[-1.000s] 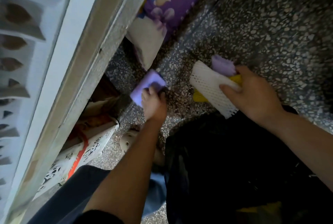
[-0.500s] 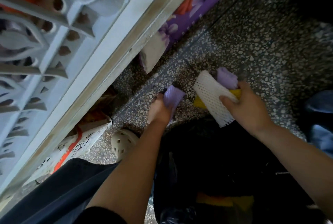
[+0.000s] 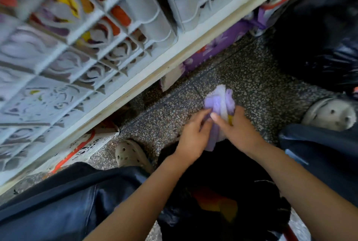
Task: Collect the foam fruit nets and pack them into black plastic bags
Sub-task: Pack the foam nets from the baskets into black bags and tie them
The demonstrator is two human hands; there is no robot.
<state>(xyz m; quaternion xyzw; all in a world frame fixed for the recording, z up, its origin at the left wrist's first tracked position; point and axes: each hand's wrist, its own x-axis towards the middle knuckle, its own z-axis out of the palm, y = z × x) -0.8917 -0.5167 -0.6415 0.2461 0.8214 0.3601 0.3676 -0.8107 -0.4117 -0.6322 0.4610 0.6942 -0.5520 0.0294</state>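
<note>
Foam fruit nets (image 3: 219,103) — purple bundle, gripped by left hand (image 3: 193,135) and right hand (image 3: 240,131), above black plastic bag (image 3: 271,211)

We run one view only: a head-worn wide-angle. It looks steeply down past the person's knees onto the terrazzo floor (image 3: 261,85). Both forearms enter from the bottom edge. The left hand (image 3: 191,136) and right hand (image 3: 238,130), gripping the foam nets (image 3: 219,101), sit close, just right of centre. The black bag (image 3: 222,173) is nearest, lower centre. The frame is canted, so the grey crates (image 3: 77,47) cross the upper left, blurred.
</note>
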